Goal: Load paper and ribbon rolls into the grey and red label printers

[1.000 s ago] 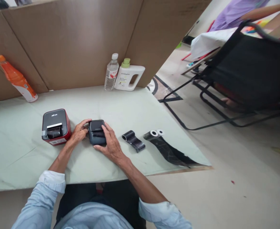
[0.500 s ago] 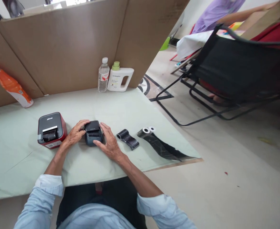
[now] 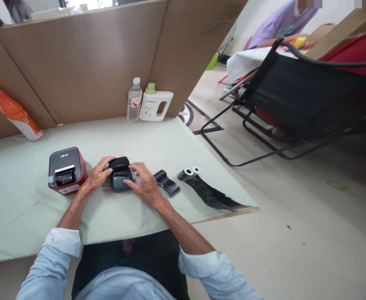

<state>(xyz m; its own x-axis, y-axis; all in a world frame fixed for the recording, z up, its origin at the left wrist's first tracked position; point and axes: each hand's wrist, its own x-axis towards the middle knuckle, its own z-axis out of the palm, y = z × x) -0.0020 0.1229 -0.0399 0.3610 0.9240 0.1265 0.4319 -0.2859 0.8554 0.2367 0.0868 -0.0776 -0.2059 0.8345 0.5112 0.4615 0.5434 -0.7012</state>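
A small dark portable printer [image 3: 121, 183] sits on the pale green tablecloth between my hands. Its black lid [image 3: 119, 163] is tilted up, and a dark roll shows in the opening. My left hand [image 3: 99, 174] grips the printer's left side, fingertips at the lid's upper left corner and thumb by the edge. At the right, my right hand [image 3: 143, 181] has its fingers on the lid's right edge and its thumb near the front right of the body. A short curled strip of dark film [image 3: 168, 183] lies just right of my right hand.
A red and black printer [image 3: 66, 170] stands left. Two rolls with a long dark strip [image 3: 209, 193] lie near the table's right corner. An orange bottle [image 3: 16, 111], a water bottle [image 3: 134, 102] and a white jug [image 3: 153, 106] line the cardboard wall [image 3: 101, 62]. A black chair [image 3: 301, 91] and a person are beyond.
The printer's lid has lifted from a flatter position. My right hand's fingers have shifted onto its edge, while my left hand stays at the printer's left side. The person at the far right has moved.
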